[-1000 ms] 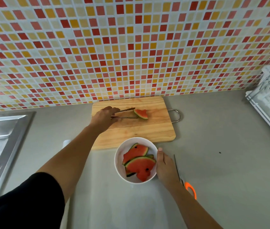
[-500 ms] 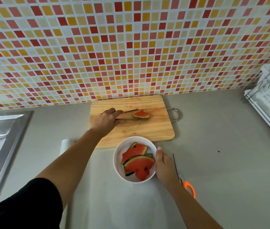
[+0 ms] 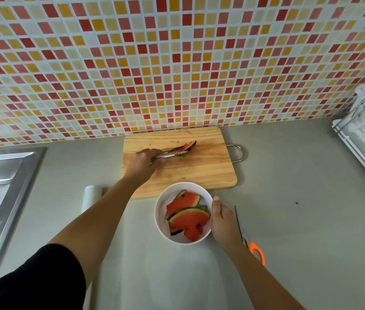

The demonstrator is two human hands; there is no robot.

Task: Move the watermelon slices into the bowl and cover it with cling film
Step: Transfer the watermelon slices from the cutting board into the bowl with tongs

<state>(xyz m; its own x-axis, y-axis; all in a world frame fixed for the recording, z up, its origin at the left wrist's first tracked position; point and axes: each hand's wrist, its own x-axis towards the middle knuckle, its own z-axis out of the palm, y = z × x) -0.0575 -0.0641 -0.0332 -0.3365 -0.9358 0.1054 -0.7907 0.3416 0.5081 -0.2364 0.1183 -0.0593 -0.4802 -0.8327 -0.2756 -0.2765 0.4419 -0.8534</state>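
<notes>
left hand (image 3: 142, 163) closed on metal tongs (image 3: 169, 153), tips pinching small red watermelon slice (image 3: 189, 145) over pale wooden cutting board (image 3: 199, 168) | right hand (image 3: 222, 221) curled against right rim of round white bowl (image 3: 163, 198) holding two slices, just beside board's near edge | orange-handled scissors (image 3: 256, 253) right of wrist | open grey counter (image 3: 311, 220) further right

- tongs (image 3: 170, 153) closed on the last watermelon slice (image 3: 189, 145) on the cutting board (image 3: 199, 173)
- slice tipped from flat onto its edge
- left hand (image 3: 143, 163) shifted slightly
</notes>
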